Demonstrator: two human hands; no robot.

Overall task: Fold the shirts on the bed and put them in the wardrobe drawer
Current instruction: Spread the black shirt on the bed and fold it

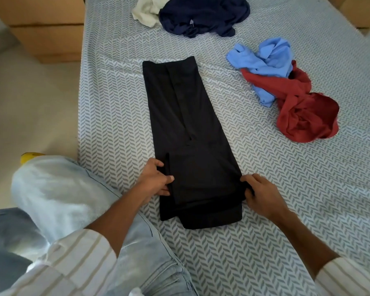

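A black shirt (pixel 186 129) lies on the bed (pixel 265 210) as a long narrow strip, its sides folded in. My left hand (pixel 156 180) pinches the strip's left edge near the near end. On the opposite edge, my right hand (pixel 261 195) grips the right corner of the same end. The near end looks partly doubled over. Crumpled further back lie a light blue shirt (pixel 265 60), a red shirt (pixel 303 112), a navy shirt (pixel 203 14) and a cream shirt (pixel 147 9).
The bed carries a grey-and-white herringbone sheet. My knee in light jeans (pixel 58 189) rests at its left edge. Wooden drawers (pixel 49 33) stand at the far left beyond the beige floor (pixel 30 107). A yellow object (pixel 30 157) peeks out behind my knee.
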